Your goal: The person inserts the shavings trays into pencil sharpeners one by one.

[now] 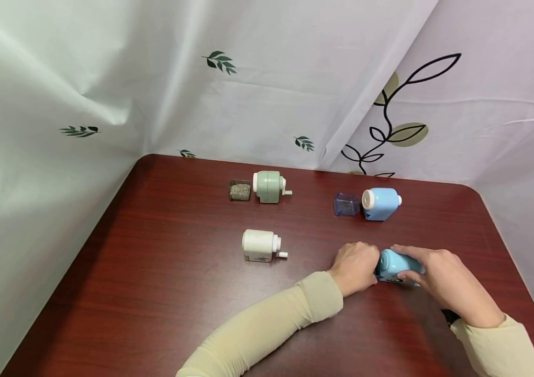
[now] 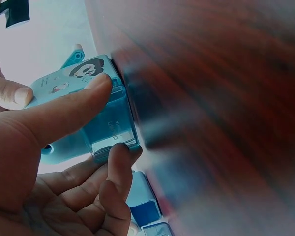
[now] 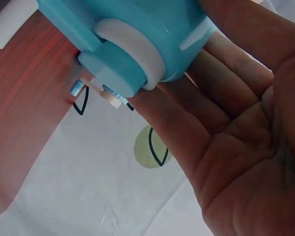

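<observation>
A teal crank pencil sharpener [image 1: 391, 265] with a panda-like print stands at the right of the table, gripped from its right side by my right hand [image 1: 446, 280]. In the right wrist view the thumb and fingers [image 3: 174, 125] lie on opposite sides of its body, near the crank. My left hand [image 1: 354, 268] is at its other end. There, the left wrist view shows thumb and fingertips pinching the clear blue shavings drawer [image 2: 108, 123]. How far the drawer sticks out of the body, I cannot tell.
Behind the hands stands a light blue sharpener [image 1: 382, 204] beside a clear purplish drawer [image 1: 346, 204]. A green sharpener [image 1: 269, 186] sits at the back, next to a drawer of shavings [image 1: 240, 190]. Left of the hands is a cream sharpener [image 1: 258, 245]. White curtains [image 1: 248, 104] border the table.
</observation>
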Tool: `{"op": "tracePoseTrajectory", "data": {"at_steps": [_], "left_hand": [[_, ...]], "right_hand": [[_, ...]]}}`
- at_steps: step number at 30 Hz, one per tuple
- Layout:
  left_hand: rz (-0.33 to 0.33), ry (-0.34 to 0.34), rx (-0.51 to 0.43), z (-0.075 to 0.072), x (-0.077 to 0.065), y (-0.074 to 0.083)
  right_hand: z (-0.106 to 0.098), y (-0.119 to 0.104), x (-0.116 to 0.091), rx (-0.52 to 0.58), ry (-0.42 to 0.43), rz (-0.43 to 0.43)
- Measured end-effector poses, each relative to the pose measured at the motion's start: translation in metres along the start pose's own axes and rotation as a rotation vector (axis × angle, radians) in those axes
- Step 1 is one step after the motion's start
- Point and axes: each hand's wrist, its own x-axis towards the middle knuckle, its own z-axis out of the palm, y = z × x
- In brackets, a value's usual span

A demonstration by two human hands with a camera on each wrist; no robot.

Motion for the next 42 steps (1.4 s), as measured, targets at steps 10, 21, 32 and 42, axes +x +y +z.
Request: {"op": "tracePoseTrajectory", "data": {"at_steps": [10, 21, 32, 42], "left_hand": [[0.000, 0.007, 0.003, 0.0021, 0.0018, 0.0014], [-0.005, 0.008, -0.004, 0.0037, 0.0043, 0.0034], [-0.006, -0.019, -0.002, 0.0018, 0.0068, 0.0067], [-0.003, -0.011, -0.008, 0.0029, 0.0084, 0.0079]], "right_hand": [[-0.0025, -0.0030, 0.0021, 0.015, -0.055, 0.050], [-0.0017, -0.0043, 0.0022, 0.019, -0.049, 0.061], [0.0008, 0.0007, -0.0012, 0.000, 0.012, 0.004], [0.0007, -0.0002, -0.0003, 0.004, -0.003, 0.019]]}}
